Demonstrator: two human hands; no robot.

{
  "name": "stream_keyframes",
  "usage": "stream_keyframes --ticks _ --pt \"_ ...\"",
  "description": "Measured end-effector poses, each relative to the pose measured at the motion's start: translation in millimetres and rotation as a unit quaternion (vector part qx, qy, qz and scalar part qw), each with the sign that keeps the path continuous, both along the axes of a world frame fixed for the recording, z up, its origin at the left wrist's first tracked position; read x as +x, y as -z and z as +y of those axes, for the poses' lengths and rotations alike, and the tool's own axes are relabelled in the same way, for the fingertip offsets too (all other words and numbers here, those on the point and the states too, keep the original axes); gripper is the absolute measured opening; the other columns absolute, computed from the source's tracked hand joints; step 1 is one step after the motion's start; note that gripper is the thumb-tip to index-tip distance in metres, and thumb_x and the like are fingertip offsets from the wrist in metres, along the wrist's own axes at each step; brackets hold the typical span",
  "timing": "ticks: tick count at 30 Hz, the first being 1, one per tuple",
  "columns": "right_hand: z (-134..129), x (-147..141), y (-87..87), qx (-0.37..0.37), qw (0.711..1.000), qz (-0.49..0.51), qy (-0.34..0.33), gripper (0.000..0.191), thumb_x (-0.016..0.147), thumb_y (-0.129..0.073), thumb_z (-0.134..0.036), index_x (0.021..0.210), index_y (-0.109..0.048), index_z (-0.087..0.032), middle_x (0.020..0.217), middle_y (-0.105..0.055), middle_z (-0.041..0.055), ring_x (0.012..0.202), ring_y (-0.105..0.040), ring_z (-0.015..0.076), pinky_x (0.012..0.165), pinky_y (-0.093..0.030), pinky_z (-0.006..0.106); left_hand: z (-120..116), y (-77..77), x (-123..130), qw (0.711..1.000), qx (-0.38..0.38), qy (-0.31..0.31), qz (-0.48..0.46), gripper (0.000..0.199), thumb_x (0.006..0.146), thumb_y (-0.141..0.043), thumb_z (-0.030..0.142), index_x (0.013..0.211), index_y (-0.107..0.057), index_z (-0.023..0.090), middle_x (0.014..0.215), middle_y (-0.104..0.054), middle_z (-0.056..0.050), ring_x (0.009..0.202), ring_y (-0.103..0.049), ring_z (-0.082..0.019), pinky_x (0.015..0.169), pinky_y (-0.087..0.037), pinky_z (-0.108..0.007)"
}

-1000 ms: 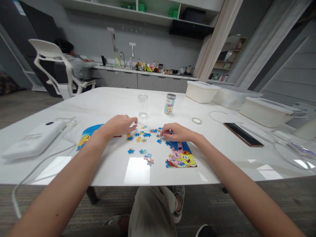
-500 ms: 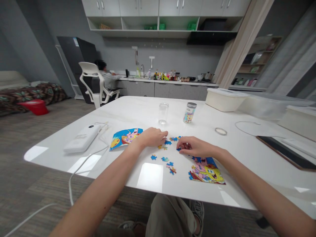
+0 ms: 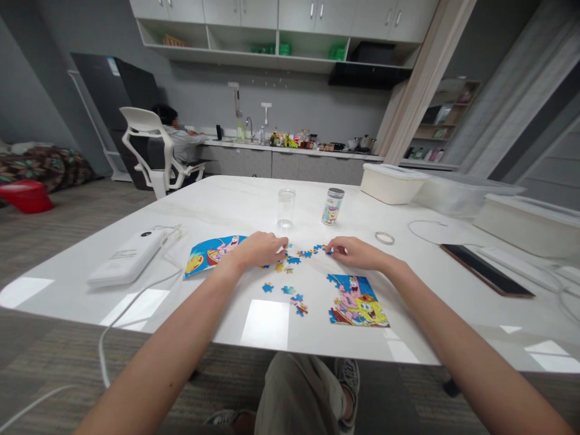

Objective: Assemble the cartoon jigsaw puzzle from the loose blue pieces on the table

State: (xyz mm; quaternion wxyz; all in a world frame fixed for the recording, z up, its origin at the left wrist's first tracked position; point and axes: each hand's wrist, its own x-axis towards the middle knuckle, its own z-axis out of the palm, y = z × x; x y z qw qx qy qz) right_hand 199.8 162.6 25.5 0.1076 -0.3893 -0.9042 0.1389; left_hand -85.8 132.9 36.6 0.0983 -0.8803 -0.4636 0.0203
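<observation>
Loose blue jigsaw pieces (image 3: 294, 260), about 15 visible, lie scattered on a white table (image 3: 136, 314), in a band between the hands and a looser cluster nearer the person; exact count cannot be told; 1 cartoon puzzle picture (image 3: 357, 302), SpongeBob and Patrick, lies flat just right of the lower cluster; 1 blue printed panel (image 3: 215, 254) lies flat to the left, touching the left hand.

Left hand (image 3: 260, 251): loosely curved, fingers angled down at the pieces, nothing visibly held; right hand (image 3: 356, 254): fingertips gathered at a small blue piece (image 3: 328, 251), grip cannot be told.

Further off: 1 drinking glass (image 3: 286, 208) and 1 cartoon-labelled jar (image 3: 332, 206), upright, beyond the pieces; 1 thin ring (image 3: 385, 238); 1 white power bank (image 3: 127, 258) with white cable (image 3: 136, 302), left; 1 dark tablet (image 3: 487, 278), right; 1 white storage box (image 3: 390, 183); 1 seated person (image 3: 179, 136) at a distant counter.
</observation>
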Motion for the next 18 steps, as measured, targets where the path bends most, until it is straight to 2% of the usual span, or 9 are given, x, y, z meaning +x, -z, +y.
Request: stream_keyframes --ticks 5,9,12,14,18 --pt "5.8 10.8 -3.3 0.025 0.998 -0.007 0.052 0.026 0.088 -0.049 -0.022 0.107 -0.065 -0.017 0.088 -0.065 0.0074 0.076 -0.058 0.0178 0.072 -0.045 0.03 0.6 -1.2 -3.3 1.0 0.011 -0.01 0.0 0.034 0.095 -0.035 0.033 0.11 -0.061 0.019 0.081 -0.07 -0.012 0.074 -0.067 -0.024 0.065 -0.044 -0.031" --pt "10.6 21.5 -7.2 0.059 0.99 -0.063 0.112 0.025 0.087 -0.049 -0.019 0.102 -0.069 -0.016 0.095 -0.067 0.0111 0.083 -0.061 0.0207 0.076 -0.045 0.032 4.7 0.2 -10.8 1.0 0.01 -0.025 -0.004 0.034 0.095 -0.035 0.033 0.112 -0.061 0.019 0.08 -0.069 -0.011 0.076 -0.067 -0.023 0.066 -0.044 -0.03" --pt "12.7 25.5 -8.6 0.054 0.985 -0.078 0.144 0.025 0.087 -0.049 -0.021 0.098 -0.071 -0.015 0.099 -0.068 0.0118 0.087 -0.062 0.0222 0.077 -0.045 0.032 10.2 3.1 -18.5 0.999 0.009 -0.03 -0.012 0.037 0.094 -0.036 0.037 0.114 -0.061 0.019 0.08 -0.069 -0.011 0.077 -0.067 -0.023 0.068 -0.044 -0.031" --pt "12.7 24.1 -8.0 0.037 0.986 -0.068 0.149 0.024 0.087 -0.05 -0.024 0.097 -0.071 -0.015 0.098 -0.069 0.0106 0.086 -0.063 0.0217 0.077 -0.046 0.032 13.7 4.3 -22.9 0.999 -0.002 -0.042 -0.017 0.038 0.094 -0.037 0.04 0.114 -0.062 0.02 0.08 -0.069 -0.01 0.078 -0.066 -0.024 0.069 -0.044 -0.031" --pt "8.7 12.0 -4.2 0.026 0.994 -0.03 0.106 0.021 0.088 -0.052 -0.026 0.095 -0.07 -0.017 0.094 -0.067 0.0093 0.083 -0.062 0.0199 0.077 -0.048 0.032 15.0 2.6 -23.6 0.995 -0.029 -0.063 -0.066 0.041 0.093 -0.04 0.047 0.114 -0.064 0.022 0.082 -0.069 -0.009 0.079 -0.065 -0.022 0.071 -0.043 -0.029"
